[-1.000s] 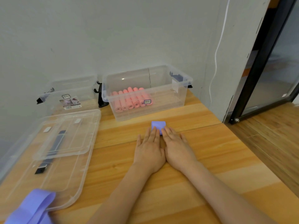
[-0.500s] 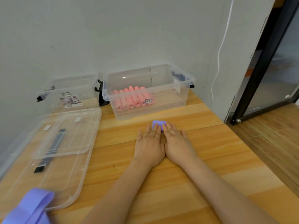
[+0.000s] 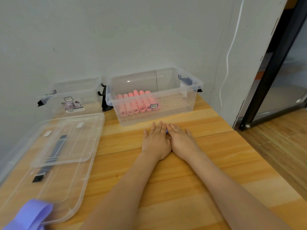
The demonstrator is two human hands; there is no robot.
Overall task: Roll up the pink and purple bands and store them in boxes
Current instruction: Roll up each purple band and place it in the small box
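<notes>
My left hand (image 3: 156,140) and my right hand (image 3: 180,140) lie flat side by side on the wooden table (image 3: 166,180), fingers stretched forward just in front of the right box. Between the fingers only a sliver of a purple band (image 3: 167,131) shows; the rest is hidden under my palms. The clear right box (image 3: 191,103) holds several rolled pink bands (image 3: 137,102) in a row. A second clear box (image 3: 73,95) stands to its left by the wall. More purple bands (image 3: 29,214) lie loose at the bottom left.
Two clear lids (image 3: 54,153) are stacked on the left of the table, with black latch strips showing through. A grey wall closes the back. The table's right edge drops to a wood floor beside a dark door frame (image 3: 265,72).
Both hands have slid forward towards the right box, rolling over the purple band. The band's exposed end has shrunk from a clear square to a sliver.
</notes>
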